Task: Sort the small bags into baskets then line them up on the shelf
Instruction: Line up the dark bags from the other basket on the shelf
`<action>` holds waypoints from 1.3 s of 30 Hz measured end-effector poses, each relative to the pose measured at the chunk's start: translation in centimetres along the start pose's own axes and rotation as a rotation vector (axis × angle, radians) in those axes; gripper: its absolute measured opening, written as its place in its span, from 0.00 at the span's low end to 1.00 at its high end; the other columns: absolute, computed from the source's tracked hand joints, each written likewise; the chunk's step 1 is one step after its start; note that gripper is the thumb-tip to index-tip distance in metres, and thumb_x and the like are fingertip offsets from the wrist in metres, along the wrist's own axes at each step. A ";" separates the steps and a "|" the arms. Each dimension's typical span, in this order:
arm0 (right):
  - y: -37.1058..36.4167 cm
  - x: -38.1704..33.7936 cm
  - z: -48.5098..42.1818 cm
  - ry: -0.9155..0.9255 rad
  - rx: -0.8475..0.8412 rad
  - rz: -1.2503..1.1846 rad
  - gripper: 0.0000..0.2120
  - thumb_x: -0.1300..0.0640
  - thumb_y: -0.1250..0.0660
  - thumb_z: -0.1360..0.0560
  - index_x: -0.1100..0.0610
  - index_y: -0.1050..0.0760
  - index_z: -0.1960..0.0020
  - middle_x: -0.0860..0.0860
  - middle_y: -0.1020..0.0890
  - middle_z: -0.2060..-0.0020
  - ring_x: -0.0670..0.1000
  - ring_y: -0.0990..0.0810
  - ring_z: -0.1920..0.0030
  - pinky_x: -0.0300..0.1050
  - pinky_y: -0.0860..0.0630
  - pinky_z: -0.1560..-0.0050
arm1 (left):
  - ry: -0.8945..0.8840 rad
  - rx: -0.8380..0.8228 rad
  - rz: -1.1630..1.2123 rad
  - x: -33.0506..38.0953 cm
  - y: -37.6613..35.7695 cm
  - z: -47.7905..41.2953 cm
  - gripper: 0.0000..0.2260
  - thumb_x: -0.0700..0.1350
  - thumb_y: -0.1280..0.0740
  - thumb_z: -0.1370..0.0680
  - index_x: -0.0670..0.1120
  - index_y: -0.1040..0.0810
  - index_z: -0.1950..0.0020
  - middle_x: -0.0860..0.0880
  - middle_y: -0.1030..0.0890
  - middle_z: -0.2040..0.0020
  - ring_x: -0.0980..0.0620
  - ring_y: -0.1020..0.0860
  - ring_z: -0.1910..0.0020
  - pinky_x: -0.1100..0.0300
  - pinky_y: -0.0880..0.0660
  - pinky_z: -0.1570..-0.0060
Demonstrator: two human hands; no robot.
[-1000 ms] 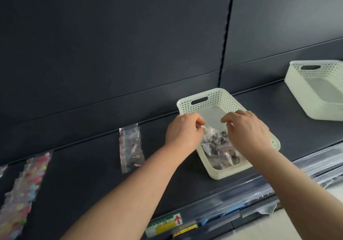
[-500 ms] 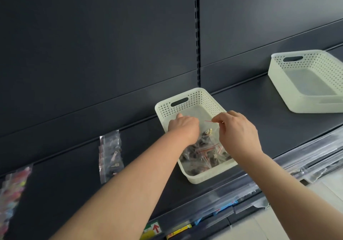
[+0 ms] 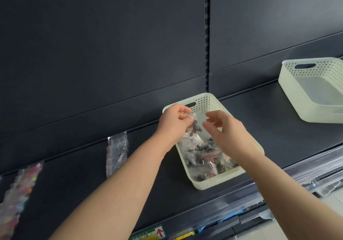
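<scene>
1. A person's two bare forearms reach up from the bottom edge to a dark shelf (image 3: 278,128) backed by dark panels.
2. A cream perforated basket (image 3: 213,184) stands on the shelf near its front edge, one handle slot at its far end. A heap of small clear bags (image 3: 204,156) with dark pieces and red strips lies inside it.
3. The left hand (image 3: 175,122) hovers over the basket's far left corner. Its fingers (image 3: 185,118) are curled and pinch the top of one clear bag (image 3: 194,128), which hangs above the heap.
4. The right hand (image 3: 228,133) is above the middle of the basket, just beside the hanging bag. Its fingers are loosely bent and spread, released, slightly blurred.
5. A second cream basket (image 3: 289,91) sits well apart to the right on the same shelf.
6. To the left, a stack of clear bags (image 3: 117,152) lies flat on the shelf; further left lies a strip of colourful bags (image 3: 20,189), blurred.
7. A clear label rail (image 3: 278,193) runs along the shelf's front edge, with a red-arrow label (image 3: 159,231) below.
</scene>
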State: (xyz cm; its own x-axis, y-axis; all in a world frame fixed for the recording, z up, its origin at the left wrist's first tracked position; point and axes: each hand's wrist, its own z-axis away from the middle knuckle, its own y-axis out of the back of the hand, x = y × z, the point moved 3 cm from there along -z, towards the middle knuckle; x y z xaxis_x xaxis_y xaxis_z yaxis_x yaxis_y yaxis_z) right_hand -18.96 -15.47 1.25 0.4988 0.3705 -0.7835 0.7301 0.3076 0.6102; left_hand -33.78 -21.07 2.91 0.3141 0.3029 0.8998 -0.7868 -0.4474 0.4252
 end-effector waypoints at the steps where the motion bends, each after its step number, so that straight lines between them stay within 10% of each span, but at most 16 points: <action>1: -0.6 -0.5 -0.1 -0.015 -0.049 -0.103 0.19 0.46 0.33 0.25 0.51 0.27 0.36 0.43 0.19 0.49 0.42 0.21 0.50 0.42 0.23 0.48 | 0.014 0.013 0.091 0.0 0.5 0.4 0.05 0.38 0.31 0.22 0.47 0.23 0.48 0.47 0.18 0.54 0.50 0.19 0.57 0.52 0.19 0.52; 8: -3.7 -3.9 -0.2 -0.128 -0.227 -0.478 0.05 0.58 0.30 0.25 0.57 0.19 0.50 0.52 0.14 0.63 0.52 0.15 0.58 0.45 0.18 0.53 | 0.079 0.053 0.281 -1.5 4.8 2.8 0.04 0.38 0.30 0.22 0.46 0.20 0.50 0.47 0.17 0.53 0.54 0.19 0.56 0.54 0.19 0.47; 18: -9.5 -7.8 1.9 -0.256 -0.364 -0.801 0.09 0.59 0.31 0.24 0.59 0.25 0.45 0.58 0.16 0.56 0.55 0.16 0.57 0.45 0.18 0.56 | 0.213 0.253 0.273 -6.2 10.9 5.7 0.03 0.43 0.31 0.21 0.45 0.20 0.49 0.50 0.18 0.55 0.56 0.21 0.60 0.63 0.23 0.62; 39: -20.4 -8.3 5.9 -0.087 -0.360 -0.093 0.16 0.56 0.25 0.32 0.51 0.25 0.46 0.46 0.17 0.65 0.45 0.19 0.62 0.41 0.22 0.59 | 0.383 0.359 -0.299 -17.6 15.8 11.4 0.06 0.51 0.27 0.26 0.50 0.20 0.59 0.54 0.17 0.62 0.51 0.18 0.59 0.54 0.20 0.57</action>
State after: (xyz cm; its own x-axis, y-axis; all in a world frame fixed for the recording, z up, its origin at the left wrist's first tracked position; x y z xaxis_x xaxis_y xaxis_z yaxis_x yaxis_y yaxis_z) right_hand -35.21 -30.01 -5.36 0.4870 0.2558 -0.8351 0.5711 0.6302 0.5260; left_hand -45.72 -43.05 -5.07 0.2277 0.7114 0.6649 -0.4445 -0.5316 0.7210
